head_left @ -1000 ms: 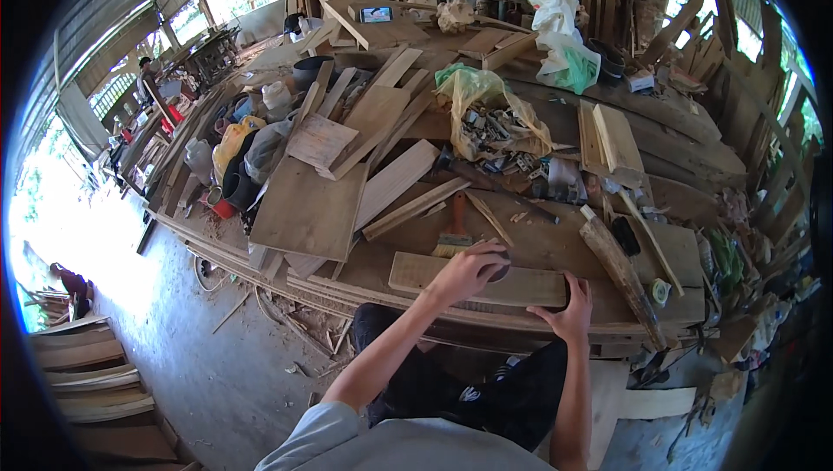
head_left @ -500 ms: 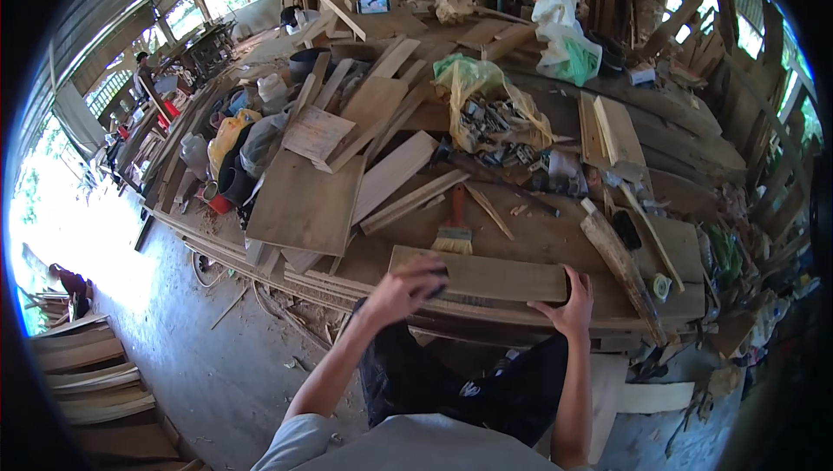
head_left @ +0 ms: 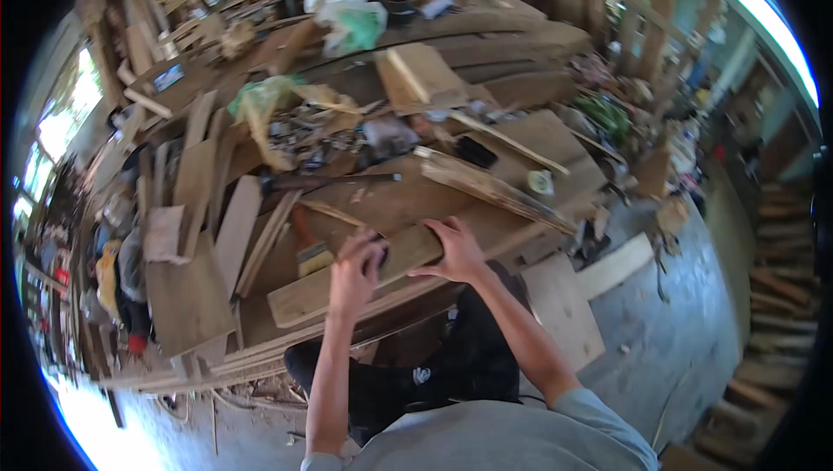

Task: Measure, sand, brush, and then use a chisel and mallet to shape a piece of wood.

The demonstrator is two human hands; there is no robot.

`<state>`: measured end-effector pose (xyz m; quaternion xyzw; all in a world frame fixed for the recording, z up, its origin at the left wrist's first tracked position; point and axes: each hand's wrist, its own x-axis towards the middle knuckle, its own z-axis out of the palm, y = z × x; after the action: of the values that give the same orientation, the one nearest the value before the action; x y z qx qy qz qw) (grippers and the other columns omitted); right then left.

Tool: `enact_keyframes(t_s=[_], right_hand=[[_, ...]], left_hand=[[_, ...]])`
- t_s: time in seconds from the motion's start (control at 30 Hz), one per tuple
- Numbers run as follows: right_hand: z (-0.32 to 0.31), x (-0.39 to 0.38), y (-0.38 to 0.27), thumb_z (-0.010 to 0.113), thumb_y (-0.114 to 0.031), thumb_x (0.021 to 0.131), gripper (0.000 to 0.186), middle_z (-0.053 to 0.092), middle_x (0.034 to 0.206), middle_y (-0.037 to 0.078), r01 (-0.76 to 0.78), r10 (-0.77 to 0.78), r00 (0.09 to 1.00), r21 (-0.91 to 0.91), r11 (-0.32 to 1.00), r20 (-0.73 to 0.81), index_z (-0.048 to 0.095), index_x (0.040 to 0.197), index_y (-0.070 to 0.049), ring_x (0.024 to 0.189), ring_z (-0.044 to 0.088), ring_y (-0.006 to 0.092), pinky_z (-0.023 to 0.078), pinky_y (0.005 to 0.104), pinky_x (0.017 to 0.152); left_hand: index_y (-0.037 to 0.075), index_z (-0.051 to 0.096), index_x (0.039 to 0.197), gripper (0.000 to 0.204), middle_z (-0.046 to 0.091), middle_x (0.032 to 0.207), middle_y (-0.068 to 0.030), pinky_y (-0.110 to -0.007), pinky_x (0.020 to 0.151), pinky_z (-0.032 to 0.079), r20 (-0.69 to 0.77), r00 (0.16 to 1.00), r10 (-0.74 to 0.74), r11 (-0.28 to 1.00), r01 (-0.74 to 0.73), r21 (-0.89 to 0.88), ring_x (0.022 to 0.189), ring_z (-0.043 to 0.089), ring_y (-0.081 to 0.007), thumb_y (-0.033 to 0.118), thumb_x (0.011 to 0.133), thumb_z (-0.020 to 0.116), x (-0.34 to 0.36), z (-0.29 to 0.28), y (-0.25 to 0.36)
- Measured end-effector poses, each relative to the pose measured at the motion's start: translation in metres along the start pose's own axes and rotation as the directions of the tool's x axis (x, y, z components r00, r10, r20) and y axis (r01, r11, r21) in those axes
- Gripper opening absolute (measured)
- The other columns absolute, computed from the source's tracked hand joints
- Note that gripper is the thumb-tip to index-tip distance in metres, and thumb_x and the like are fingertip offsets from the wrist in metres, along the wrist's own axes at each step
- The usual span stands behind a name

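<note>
A flat wooden board (head_left: 299,299) lies along the near edge of the cluttered workbench. My left hand (head_left: 354,273) is closed around a small dark block (head_left: 383,250), held on or just over the board's top; slight blur hides the block's kind. At the board's right end my right hand (head_left: 458,252) grips it, thumb on the near side and fingers over the far side. Just behind the board, left of my left hand, rests a flat paintbrush (head_left: 312,256) with an orange-brown handle and pale bristles.
Beyond the board lie a rough split stick (head_left: 486,186), a dark long-handled tool (head_left: 338,179) and a plastic bag (head_left: 260,119) near metal hardware. Loose planks (head_left: 193,297) crowd the left. A pale board (head_left: 564,310) sits low on my right, and stacked wood lines the far right.
The view has swung to the right. Along the board, my left hand has moved from the left end toward my right hand with the dark block. My right hand still holds the right end.
</note>
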<state>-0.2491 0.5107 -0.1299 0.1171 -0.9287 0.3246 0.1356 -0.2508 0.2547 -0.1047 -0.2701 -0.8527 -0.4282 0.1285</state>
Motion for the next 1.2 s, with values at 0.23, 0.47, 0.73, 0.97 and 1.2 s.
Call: enact_keyframes(t_s=[0.23,0.47,0.73,0.97,1.2], right_hand=[[0.005,-0.001,0.011,0.096,-0.061,0.062,0.101,0.068,0.132,0.016,0.099,-0.099,0.995,-0.004,0.995,-0.020,0.064,0.140,-0.007,0.125,0.062,0.0365,0.048,0.0468,0.112],[0.007,-0.004,0.021,0.099,-0.055,0.058,0.099,0.070,0.125,0.015,0.032,-0.031,0.999,0.034,0.999,-0.026,0.065,0.138,-0.008,0.118,0.065,0.0361,0.052,0.0474,0.105],[0.013,0.000,0.008,0.098,-0.060,0.057,0.102,0.068,0.124,0.015,0.085,-0.086,0.996,0.029,0.996,0.008,0.064,0.140,-0.011,0.121,0.062,0.0365,0.050,0.0503,0.105],[0.013,-0.001,0.005,0.099,-0.059,0.056,0.102,0.069,0.123,0.014,0.111,-0.111,0.993,-0.010,0.994,-0.043,0.063,0.139,-0.011,0.118,0.061,0.0378,0.049,0.0516,0.105],[0.011,-0.002,0.003,0.102,-0.054,0.054,0.102,0.068,0.122,0.015,0.115,-0.114,0.993,0.011,0.993,-0.043,0.063,0.136,-0.009,0.119,0.062,0.0384,0.051,0.0516,0.102]], left_hand=[[0.004,0.078,0.112,0.020,0.073,0.127,-0.0191,-0.048,0.110,0.053,0.077,0.984,0.162,0.986,-0.158,-0.055,0.128,0.065,-0.0420,0.000,0.095,0.070,0.026,0.038,0.029],[0.008,0.078,0.114,0.020,0.072,0.131,-0.0150,-0.046,0.110,0.054,0.195,0.972,0.128,0.987,-0.106,-0.123,0.132,0.064,-0.0353,0.007,0.096,0.072,0.016,0.047,0.034],[0.008,0.077,0.117,0.022,0.071,0.133,-0.0153,-0.047,0.108,0.054,0.024,0.999,0.025,0.998,-0.023,-0.056,0.129,0.065,-0.0383,0.009,0.096,0.072,0.008,0.036,0.016],[0.007,0.077,0.118,0.024,0.069,0.136,-0.0148,-0.045,0.108,0.054,-0.081,0.995,-0.060,0.998,0.059,-0.013,0.129,0.064,-0.0381,0.008,0.094,0.072,-0.010,0.009,0.009],[0.006,0.078,0.116,0.021,0.071,0.132,-0.0149,-0.045,0.112,0.053,-0.042,0.999,-0.005,1.000,0.006,0.027,0.133,0.063,-0.0356,0.009,0.096,0.072,-0.040,-0.011,0.009]])
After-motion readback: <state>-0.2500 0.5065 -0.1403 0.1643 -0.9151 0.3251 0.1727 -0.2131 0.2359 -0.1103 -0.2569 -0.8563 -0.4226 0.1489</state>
